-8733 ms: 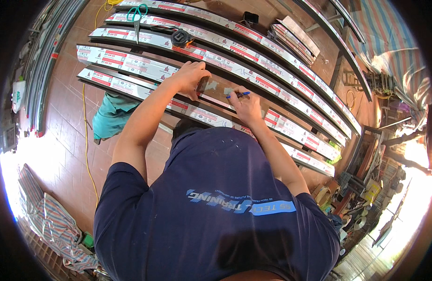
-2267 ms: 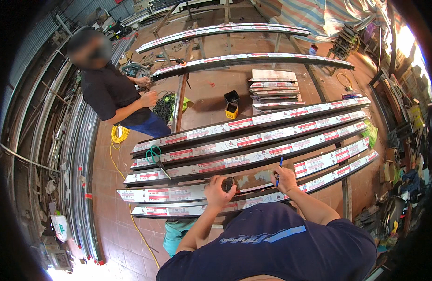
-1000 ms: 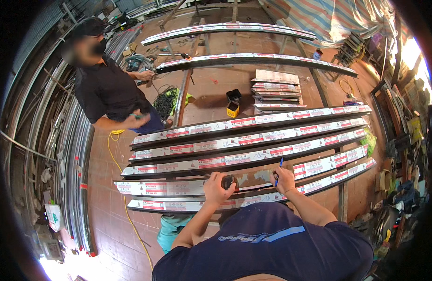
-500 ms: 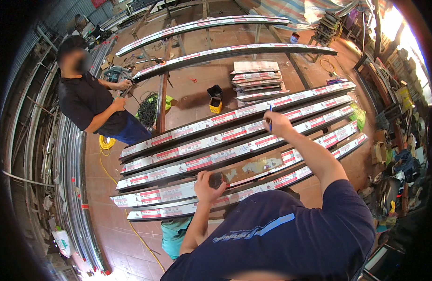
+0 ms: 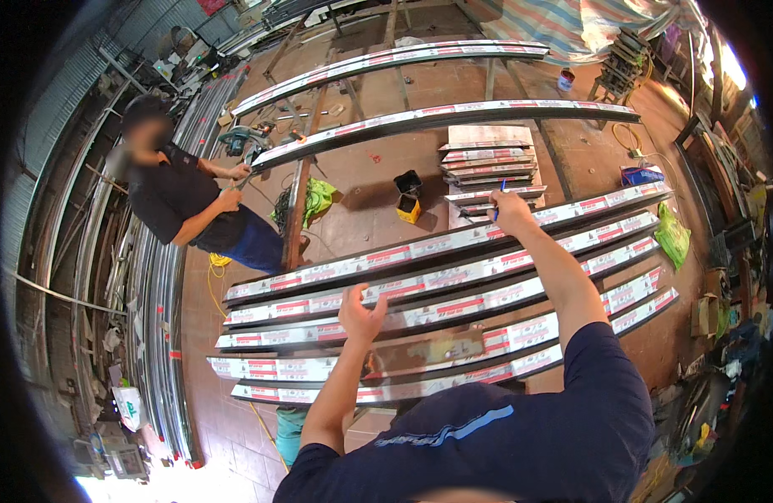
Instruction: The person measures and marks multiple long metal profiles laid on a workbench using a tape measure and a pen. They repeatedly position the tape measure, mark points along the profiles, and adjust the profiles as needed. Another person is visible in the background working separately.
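Observation:
Several long metal profile bars with white-and-red protective film lie side by side before me, among them the farthest bar (image 5: 453, 242) and the nearest bar (image 5: 294, 392). My right hand (image 5: 512, 213) is closed on a blue pen (image 5: 495, 214) above the farthest bar's right half. My left hand (image 5: 361, 315), thumb and fingers apart, hovers over the middle bars with nothing visible in it. A worn brown board (image 5: 441, 346) lies across the nearer bars, a small dark object (image 5: 369, 364) at its left end.
Across the bars, a co-worker (image 5: 181, 189) in dark clothes stands by a farther filmed bar (image 5: 453, 111), near a circular saw (image 5: 234, 141). Short cut pieces (image 5: 489, 137) are stacked beyond my right hand. A yellow box (image 5: 408, 209) stands on the floor, and a green bag (image 5: 672, 237) lies at right.
My left hand has left the board's left end and moved away from me, its fingers opening. My right hand has reached farther out with the pen. The whole view has shifted slightly.

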### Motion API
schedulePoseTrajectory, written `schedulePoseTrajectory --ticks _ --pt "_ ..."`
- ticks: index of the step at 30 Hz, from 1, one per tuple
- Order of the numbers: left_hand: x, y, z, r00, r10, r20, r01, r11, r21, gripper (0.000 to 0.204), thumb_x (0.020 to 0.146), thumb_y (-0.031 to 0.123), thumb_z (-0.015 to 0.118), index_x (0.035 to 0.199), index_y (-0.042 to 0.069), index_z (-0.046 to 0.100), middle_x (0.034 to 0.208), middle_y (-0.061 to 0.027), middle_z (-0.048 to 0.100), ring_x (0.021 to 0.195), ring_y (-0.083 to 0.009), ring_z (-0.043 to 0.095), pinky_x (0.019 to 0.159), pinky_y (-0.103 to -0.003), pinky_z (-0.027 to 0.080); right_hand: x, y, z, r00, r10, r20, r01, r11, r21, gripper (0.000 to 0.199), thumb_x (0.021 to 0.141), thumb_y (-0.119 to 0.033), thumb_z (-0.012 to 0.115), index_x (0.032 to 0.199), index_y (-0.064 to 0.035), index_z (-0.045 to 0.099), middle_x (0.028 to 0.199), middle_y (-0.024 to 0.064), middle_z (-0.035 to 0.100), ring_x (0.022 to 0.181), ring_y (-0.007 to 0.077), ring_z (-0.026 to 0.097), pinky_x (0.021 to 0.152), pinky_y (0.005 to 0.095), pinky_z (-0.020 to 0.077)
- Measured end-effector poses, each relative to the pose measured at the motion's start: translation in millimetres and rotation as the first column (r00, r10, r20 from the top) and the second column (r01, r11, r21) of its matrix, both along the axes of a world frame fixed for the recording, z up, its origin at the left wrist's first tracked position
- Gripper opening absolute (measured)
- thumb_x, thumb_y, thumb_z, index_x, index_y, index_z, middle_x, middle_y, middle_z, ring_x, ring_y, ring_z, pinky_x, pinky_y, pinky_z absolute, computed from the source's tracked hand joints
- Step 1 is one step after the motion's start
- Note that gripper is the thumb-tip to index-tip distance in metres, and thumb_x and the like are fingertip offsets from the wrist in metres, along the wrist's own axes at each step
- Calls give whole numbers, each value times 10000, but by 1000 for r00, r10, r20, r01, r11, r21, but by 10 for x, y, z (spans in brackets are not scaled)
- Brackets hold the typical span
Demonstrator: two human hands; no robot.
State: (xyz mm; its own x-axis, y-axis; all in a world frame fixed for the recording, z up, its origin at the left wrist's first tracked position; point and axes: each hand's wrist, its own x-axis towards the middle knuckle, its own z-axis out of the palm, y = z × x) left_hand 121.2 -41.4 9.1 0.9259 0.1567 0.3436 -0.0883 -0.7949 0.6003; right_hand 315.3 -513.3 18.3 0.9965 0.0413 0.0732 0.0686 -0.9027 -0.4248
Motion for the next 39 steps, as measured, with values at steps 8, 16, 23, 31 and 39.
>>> schedulePoseTrajectory --ticks 8,16,23,31,39 --pt "747 -1012 -290 991 -81 -107 106 962 253 571 891 334 946 1336 84 690 1184 -193 748 1086 -461 744 914 -569 591 856 -535 -389 994 48 95 -55 996 71 454 963 -337 924 1319 -135 728 1212 234 769 1201 466 729 1024 582 614" --pt "767 -1049 -238 975 -77 -207 115 977 180 506 907 342 902 1315 121 700 1157 -189 725 1087 -470 715 935 -579 564 2257 -868 -716 958 20 285 28 987 -161 628 974 -397 920 1459 -84 673 1413 280 730 1324 502 670 1118 626 576" --pt "771 -1045 -145 979 -103 -174 140 966 218 535 906 310 875 1354 85 690 1077 -193 706 976 -464 714 845 -571 569 3427 -783 -570 985 29 171 -14 996 -88 790 944 -487 958 1543 -113 604 1548 171 699 1522 411 587 1145 682 549" --pt "752 -1038 -124 963 -66 -262 124 970 210 576 902 310 876 1383 59 682 1065 -178 680 994 -444 696 895 -541 553 4231 -577 -597 999 4 48 4 985 -175 966 922 -532 968 1704 -210 501 1734 179 601 1634 414 522 1255 707 466" --pt "752 -1047 -123 954 -45 -296 114 969 219 592 886 304 882 1384 51 688 1101 -174 693 1024 -437 703 932 -528 558 4621 -533 -685 997 13 -74 -31 970 -243 1090 827 -528 1034 1734 -299 474 1749 153 589 1649 379 517 1265 828 373"
